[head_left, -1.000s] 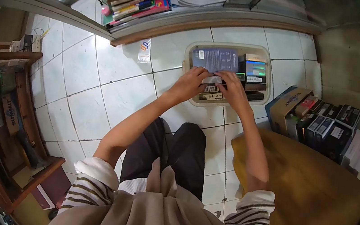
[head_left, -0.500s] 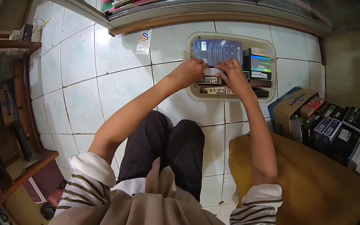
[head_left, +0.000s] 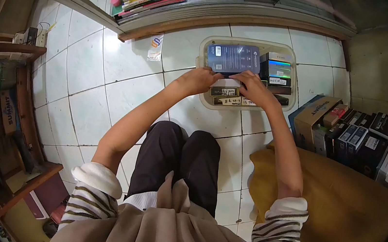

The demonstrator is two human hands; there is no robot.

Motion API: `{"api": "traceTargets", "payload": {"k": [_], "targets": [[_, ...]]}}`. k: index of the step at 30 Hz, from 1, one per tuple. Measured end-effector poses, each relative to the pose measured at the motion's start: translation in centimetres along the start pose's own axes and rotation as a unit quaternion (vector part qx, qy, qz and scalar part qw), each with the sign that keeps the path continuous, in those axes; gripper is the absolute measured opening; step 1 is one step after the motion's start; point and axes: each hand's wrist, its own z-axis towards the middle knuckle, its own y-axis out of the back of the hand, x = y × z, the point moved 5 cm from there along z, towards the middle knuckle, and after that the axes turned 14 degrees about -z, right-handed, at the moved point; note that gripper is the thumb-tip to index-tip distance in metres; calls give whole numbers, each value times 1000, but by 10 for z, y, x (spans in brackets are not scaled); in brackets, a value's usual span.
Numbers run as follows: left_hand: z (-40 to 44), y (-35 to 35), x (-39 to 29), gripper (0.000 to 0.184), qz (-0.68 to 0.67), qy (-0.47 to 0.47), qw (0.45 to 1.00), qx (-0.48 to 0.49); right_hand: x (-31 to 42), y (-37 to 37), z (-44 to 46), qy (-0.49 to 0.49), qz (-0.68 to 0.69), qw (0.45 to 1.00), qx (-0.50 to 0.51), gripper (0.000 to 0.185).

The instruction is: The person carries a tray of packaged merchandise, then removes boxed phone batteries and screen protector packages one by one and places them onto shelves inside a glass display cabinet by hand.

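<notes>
A translucent plastic tub [head_left: 204, 49] on the tiled floor holds several small boxes and a dark blue flat package [head_left: 235, 60] with white print. Between my hands a narrow white box [head_left: 229, 83] lies just below the package's near edge. My left hand [head_left: 198, 81] reaches over the tub's left side, fingertips pinched at the white box's left end. At the other end, the bent fingers of my right hand [head_left: 255, 88] grip the box. Black boxes with handwritten white labels [head_left: 230, 100] line the tub's near side. Dark and shiny boxes [head_left: 279, 71] are stacked along its right.
Right of the tub stand a cardboard box [head_left: 314, 118] and several dark boxes [head_left: 372, 144]. A mustard cloth [head_left: 325, 202] covers the right foreground. Beyond the tub runs a glass cabinet [head_left: 237, 16]; a wooden shelf [head_left: 28, 79] is at left. A small plastic packet [head_left: 155, 47] lies on the floor.
My hands have spread slightly apart, and the white box has shifted a little toward me. More of the blue package's lower edge and the labelled black boxes shows now.
</notes>
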Motion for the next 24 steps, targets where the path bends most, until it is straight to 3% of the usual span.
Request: {"api": "traceTargets", "payload": {"k": [5, 8, 10, 13, 15, 18, 19, 21, 24], "targets": [[-8, -7, 5, 51, 5, -52, 995, -85, 2, 0, 4, -10, -24, 999, 32, 37], [-15, 11, -7, 49, -65, -56, 986, -140, 10, 12, 3, 4, -44, 999, -14, 39], [-23, 36, -13, 46, -196, -41, 955, -220, 15, 33, 2, -8, -31, 999, -40, 38], [-29, 77, -26, 42, -232, -62, 935, -262, 28, 84, 4, -18, -1, 995, -98, 37], [-33, 110, -39, 39, -221, -94, 927, -288, 39, 123, 6, -44, 110, 986, -119, 35], [-45, 165, -55, 39, -330, -153, 861, -356, 64, 183, 11, -21, 100, 982, -159, 32], [-50, 181, -62, 39, -321, -163, 859, -363, 74, 205, 12, -21, 120, 978, -170, 30], [-60, 212, -73, 46, -490, -144, 799, -316, 96, 250, 14, -3, 97, 975, -201, 32], [-84, 265, -102, 54, -499, -184, 780, -330, 132, 317, 15, 12, 125, 968, -219, 31]]}}
